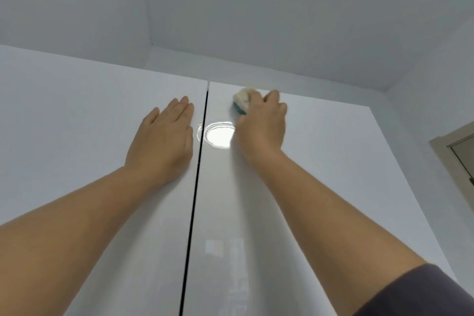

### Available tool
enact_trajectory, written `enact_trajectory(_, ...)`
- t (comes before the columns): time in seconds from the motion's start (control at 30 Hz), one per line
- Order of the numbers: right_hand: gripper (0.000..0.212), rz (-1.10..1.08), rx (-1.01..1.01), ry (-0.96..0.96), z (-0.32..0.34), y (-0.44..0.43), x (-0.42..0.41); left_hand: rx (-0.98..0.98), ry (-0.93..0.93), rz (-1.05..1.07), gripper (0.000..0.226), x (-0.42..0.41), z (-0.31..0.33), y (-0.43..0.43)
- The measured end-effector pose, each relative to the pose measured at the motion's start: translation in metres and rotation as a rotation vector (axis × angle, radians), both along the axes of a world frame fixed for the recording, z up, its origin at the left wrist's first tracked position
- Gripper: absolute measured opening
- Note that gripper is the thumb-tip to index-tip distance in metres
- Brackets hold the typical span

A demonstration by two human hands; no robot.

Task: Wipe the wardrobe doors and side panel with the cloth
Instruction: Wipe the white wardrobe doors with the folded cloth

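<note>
Grey ceiling (pixel 256 7) above, glossy white below. Our left hand (pixel 164 136) lies flat, fingers straight, on the left door (pixel 77 123) near its inner edge. Our right hand (pixel 261 128) clutches the cloth (pixel 242 100) against the right door (pixel 333 161), near its top edge. Soft, light wad, we reckon: palm it whole.

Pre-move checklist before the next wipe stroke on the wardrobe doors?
1. Grip on cloth by right hand: ok.
2. Contact of cloth with right door, near its top edge: ok.
3. Brace, left hand flat on left door: ok.
4. Doors shut, seam narrow: ok.
5. View of side panel: not ok, not in frame.
6. Streaks on the gloss: cannot tell.
</note>
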State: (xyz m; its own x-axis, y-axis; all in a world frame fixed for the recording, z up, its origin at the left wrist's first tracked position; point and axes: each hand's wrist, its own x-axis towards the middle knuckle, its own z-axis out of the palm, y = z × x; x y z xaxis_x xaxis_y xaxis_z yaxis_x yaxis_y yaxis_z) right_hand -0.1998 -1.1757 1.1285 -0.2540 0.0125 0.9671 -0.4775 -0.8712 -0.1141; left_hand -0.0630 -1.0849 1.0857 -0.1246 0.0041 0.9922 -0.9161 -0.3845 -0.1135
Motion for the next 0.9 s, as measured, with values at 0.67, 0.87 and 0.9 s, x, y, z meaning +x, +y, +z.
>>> enact_trajectory(0.67,0.020,-0.161,-0.155,0.289,-0.043,-0.007,-0.024,-0.123,-0.037,0.040,0.054,0.000,-0.007,0.007)
enact_trajectory(0.87,0.019,-0.189,-0.081,0.190,-0.040,-0.051,-0.074,-0.053,0.043,0.036,0.054,-0.015,-0.030,0.004)
enact_trajectory(0.9,0.020,-0.198,-0.062,0.166,-0.040,-0.061,-0.085,-0.047,0.052,0.007,0.054,-0.017,-0.036,0.004)
